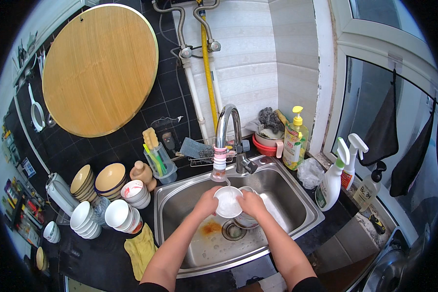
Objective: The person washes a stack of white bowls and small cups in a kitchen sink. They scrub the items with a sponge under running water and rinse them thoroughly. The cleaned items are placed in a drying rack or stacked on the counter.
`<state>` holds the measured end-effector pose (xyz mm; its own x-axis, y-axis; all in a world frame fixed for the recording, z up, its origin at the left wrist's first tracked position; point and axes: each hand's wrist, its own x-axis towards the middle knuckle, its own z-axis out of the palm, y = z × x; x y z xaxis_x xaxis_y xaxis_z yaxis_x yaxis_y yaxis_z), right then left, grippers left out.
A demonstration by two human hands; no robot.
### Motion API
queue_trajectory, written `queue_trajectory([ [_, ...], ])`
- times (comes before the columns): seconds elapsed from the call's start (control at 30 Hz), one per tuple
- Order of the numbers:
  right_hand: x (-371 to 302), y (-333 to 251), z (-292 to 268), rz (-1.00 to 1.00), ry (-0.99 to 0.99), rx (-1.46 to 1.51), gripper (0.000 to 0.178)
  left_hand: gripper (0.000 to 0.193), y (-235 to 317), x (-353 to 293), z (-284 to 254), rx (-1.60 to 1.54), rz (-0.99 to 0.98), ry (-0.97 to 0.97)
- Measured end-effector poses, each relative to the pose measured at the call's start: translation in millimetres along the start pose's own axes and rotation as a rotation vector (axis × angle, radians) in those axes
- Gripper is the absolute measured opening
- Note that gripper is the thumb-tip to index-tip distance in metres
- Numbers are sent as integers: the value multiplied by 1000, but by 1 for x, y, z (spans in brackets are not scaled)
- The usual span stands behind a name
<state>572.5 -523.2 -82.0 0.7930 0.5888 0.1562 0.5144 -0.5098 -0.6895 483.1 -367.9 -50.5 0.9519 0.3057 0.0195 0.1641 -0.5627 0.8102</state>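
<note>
My left hand (207, 203) and my right hand (252, 204) grip a small white bowl (228, 203) from opposite sides, tilted toward me. It is held under the spout of the chrome faucet (222, 127), and water seems to run into it. Below, in the steel sink (180, 214), at least one more bowl (246, 223) sits partly hidden by my right hand. An orange-brown stain (211, 228) marks the sink floor beside the round drain (234, 230).
Stacks of white bowls (118, 214) and tan bowls (110, 178) stand left of the sink, near a yellow cloth (141, 250). Behind the sink are a utensil holder (164, 168) and a soap bottle (295, 138). Spray bottles (332, 184) and a crumpled plastic bag (312, 172) are at right.
</note>
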Motion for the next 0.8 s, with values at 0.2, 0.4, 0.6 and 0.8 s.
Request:
queue_trajectory([
  [0.2,-4,-3,9,31,176,-69,24,54,4,-29,28,698,515,328],
  [0.4,-10,-15,2,-5,261,-57,22,54,-8,-48,53,651,551,-12],
  [0.6,-12,-15,5,-61,316,-127,23,56,-9,-38,33,1248,535,106],
  [0.8,-13,-15,3,-48,292,-135,23,68,-16,-48,48,789,525,-71],
])
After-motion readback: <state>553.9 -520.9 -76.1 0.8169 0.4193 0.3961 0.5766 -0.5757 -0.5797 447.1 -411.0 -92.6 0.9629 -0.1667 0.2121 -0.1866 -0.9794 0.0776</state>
